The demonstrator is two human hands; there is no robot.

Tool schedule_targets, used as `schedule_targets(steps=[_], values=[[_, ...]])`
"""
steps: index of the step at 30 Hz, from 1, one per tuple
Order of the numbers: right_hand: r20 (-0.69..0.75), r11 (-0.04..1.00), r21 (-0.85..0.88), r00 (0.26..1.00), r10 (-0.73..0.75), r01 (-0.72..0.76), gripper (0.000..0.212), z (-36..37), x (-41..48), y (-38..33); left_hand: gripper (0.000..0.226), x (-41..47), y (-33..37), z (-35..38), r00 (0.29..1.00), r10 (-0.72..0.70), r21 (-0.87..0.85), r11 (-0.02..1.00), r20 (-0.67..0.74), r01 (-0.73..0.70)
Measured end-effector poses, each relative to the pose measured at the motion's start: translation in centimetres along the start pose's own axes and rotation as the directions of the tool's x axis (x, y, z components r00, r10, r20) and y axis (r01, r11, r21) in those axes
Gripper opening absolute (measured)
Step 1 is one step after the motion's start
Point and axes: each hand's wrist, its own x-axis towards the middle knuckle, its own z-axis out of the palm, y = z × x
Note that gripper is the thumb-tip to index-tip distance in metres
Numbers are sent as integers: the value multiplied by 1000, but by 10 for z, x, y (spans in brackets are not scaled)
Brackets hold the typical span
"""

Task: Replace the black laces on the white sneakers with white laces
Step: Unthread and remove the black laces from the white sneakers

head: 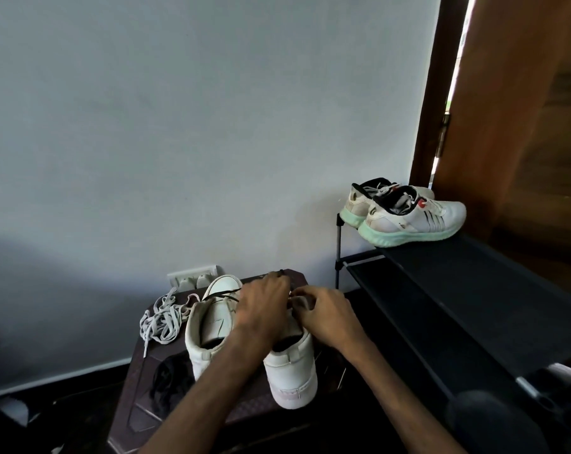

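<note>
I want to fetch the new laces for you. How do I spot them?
Find the dark brown plastic stool standing against the pale wall. The loose tangle of flat white laces lies on its far left corner, just left of the left plain white sneaker. Unlike the black bundle nearer you, it is pale and stringy.

On the table (136,417) before us the two sneakers (290,371) stand side by side, heels toward us. Loose laces (161,321) lie left of them; the rack (474,290) to our right carries another pair (408,217).
</note>
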Motion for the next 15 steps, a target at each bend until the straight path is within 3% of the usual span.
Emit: schedule_targets(steps=[7, 10, 11, 13, 15], values=[[-23, 1000, 0, 1000, 6, -6, 26, 3, -1, -1, 20, -3, -7, 0, 994, 43, 125, 992, -104, -30], [-48, 1000, -13, 999, 17, -18, 25, 3, -2, -3, 14, -12, -21, -1, 942, 73, 63, 996, -328, -55], [-52, 1000, -17, 998, 21, -21, 26, 3, -2, -2, 11, -14, -28, 0, 907, 28, -17, 999, -420, -38], [-46, 999, -24, 998, 31, -32, 29, 2, -3, -3, 5, -20, -50, -4, 818, -234, -300, 951, -526, 79], [-42, 999, -25, 998, 37, -38, 30, 2, -5, -4, 9, -19, -86, -2, 693, -594, -687, 700, -407, 196]])
